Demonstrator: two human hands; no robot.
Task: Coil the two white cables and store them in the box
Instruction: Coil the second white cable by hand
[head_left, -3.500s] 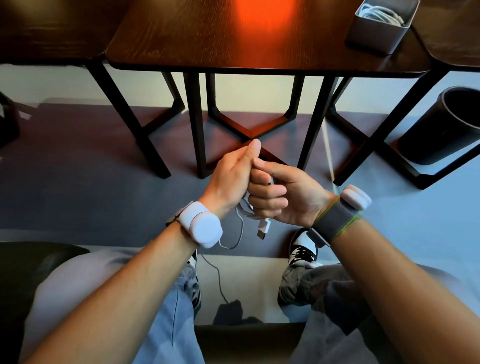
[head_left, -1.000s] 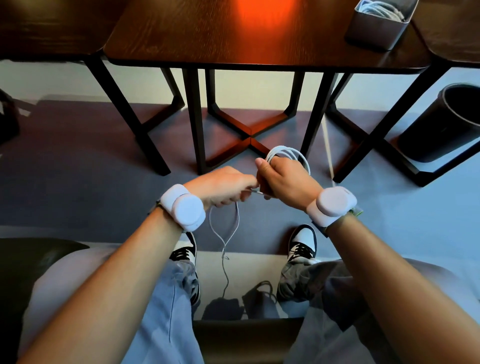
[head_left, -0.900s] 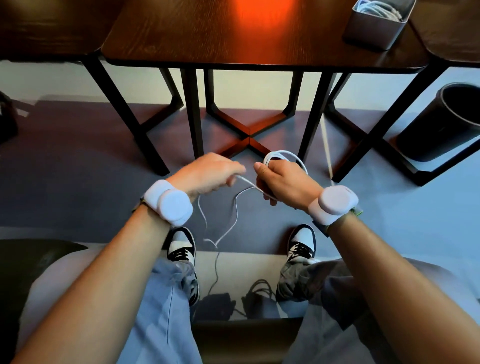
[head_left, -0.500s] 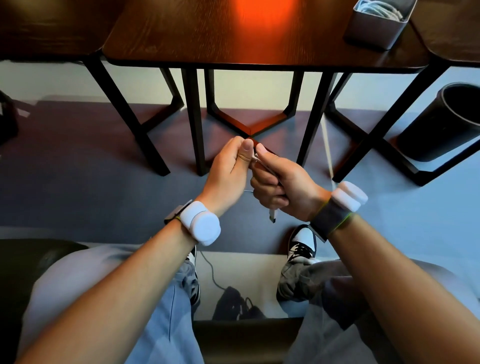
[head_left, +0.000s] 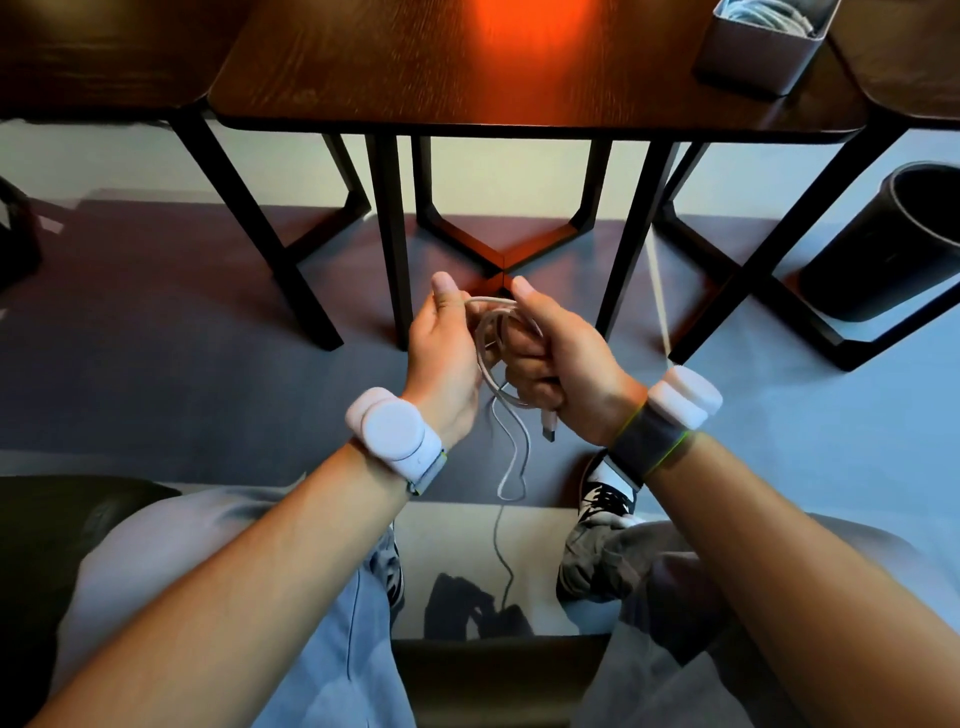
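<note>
A white cable (head_left: 491, 338) runs in loops between my two hands, held over the floor in front of my knees. My right hand (head_left: 561, 358) grips the bundle of loops, and the cable's metal plug (head_left: 549, 428) sticks out below its fist. My left hand (head_left: 447, 353) pinches the cable beside the loops, thumb up. A slack length (head_left: 511, 467) hangs down between my wrists. The grey box (head_left: 758, 44) stands at the far right of the dark wooden table (head_left: 415, 67), with another white cable (head_left: 769, 13) coiled inside it.
Black table legs (head_left: 389, 234) cross just beyond my hands. A black round bin (head_left: 883, 244) stands on the floor at the right. My knees and shoes (head_left: 605, 499) are below, and a dark seat (head_left: 47, 519) is at the lower left.
My hands have parted a little since half a second ago, showing the loops between them. The slack tail hangs lower again, and the plug still pokes out under my right fist.
</note>
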